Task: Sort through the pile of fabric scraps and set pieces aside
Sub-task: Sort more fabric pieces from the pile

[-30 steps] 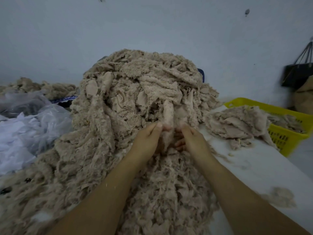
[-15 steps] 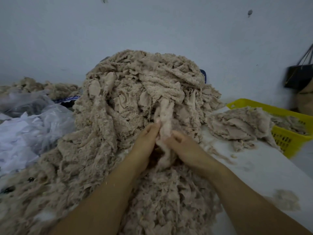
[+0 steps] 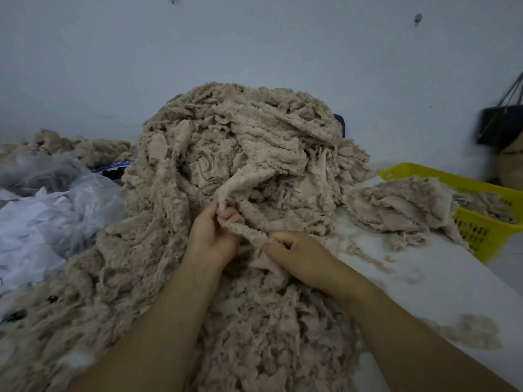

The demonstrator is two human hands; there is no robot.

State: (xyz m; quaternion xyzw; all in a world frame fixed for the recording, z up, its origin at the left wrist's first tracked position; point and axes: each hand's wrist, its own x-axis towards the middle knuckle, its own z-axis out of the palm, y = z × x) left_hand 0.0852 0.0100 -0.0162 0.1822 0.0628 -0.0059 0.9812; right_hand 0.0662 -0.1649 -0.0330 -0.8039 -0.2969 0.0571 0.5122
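Both hands are at the foot of the big beige pile of scraps (image 3: pixel 254 131). The left hand (image 3: pixel 212 236) has its fingers curled round a fluffy strip (image 3: pixel 249 231), gripping it where it comes down out of the pile. The right hand (image 3: pixel 297 256), just beside it and a little lower, pinches the same strip's near end between thumb and fingers. Well to the right of the right hand a smaller heap (image 3: pixel 396 207) lies on the white table (image 3: pixel 441 281), against a yellow basket (image 3: pixel 481 230). Left of the left hand sit crumpled plastic bags (image 3: pixel 70 199).
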